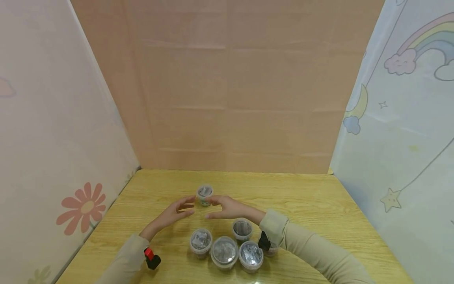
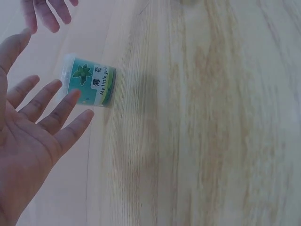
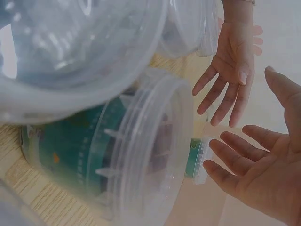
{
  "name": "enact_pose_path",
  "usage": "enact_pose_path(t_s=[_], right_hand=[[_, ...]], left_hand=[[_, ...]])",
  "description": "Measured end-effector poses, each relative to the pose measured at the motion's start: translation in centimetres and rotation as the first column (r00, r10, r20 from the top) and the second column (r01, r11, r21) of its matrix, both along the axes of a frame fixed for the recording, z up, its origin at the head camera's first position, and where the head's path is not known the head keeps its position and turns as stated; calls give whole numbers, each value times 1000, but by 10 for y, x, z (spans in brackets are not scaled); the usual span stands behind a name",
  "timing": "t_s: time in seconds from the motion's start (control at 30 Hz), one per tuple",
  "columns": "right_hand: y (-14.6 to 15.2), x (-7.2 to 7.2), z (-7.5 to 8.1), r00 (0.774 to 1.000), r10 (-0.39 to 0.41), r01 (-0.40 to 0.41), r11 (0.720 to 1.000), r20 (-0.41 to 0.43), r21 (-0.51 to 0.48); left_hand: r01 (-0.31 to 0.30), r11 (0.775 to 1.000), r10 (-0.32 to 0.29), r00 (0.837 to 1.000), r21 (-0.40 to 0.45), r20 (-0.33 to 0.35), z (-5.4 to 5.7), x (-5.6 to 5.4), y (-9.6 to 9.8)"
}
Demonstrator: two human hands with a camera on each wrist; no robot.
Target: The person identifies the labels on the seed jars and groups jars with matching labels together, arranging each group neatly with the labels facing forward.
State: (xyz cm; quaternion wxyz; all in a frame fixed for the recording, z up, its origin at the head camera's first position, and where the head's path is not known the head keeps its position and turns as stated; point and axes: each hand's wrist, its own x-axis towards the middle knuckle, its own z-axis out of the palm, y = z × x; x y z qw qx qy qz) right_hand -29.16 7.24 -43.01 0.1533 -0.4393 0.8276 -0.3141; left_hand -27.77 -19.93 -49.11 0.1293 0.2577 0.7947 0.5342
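A small clear-lidded tub (image 1: pixel 204 192) with a green leaf label stands upright on the table, apart from the others. My left hand (image 1: pixel 175 213) hovers just left of it, fingers spread and relaxed. From the right, my right hand (image 1: pixel 227 208) reaches beside the same tub, its fingertips overlapping the tub's edge in the head view. Both palms face each other with nothing held. In the left wrist view the tub (image 2: pixel 91 81) shows a teal label reading "My little garden", partly behind the left fingers. The right wrist view shows this tub (image 3: pixel 193 162) beyond the right fingertips.
Nearer the person stand several lidded tubs: one at left (image 1: pixel 200 241), a wider one (image 1: pixel 224 252), one behind (image 1: pixel 242 228), one at right (image 1: pixel 251 255), and another partly hidden under the right sleeve. Patterned panels flank the wooden table (image 1: pixel 301 197); a brown sheet (image 1: pixel 227 98) closes the back.
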Motion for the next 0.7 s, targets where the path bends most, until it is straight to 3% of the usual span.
enact_pose_path(t_s=[0.7], right_hand=[[-5,15,-1,999,45,-44,998,-9,48]], left_hand=[[81,994,-82,996,-71,-21,3,11,-3]])
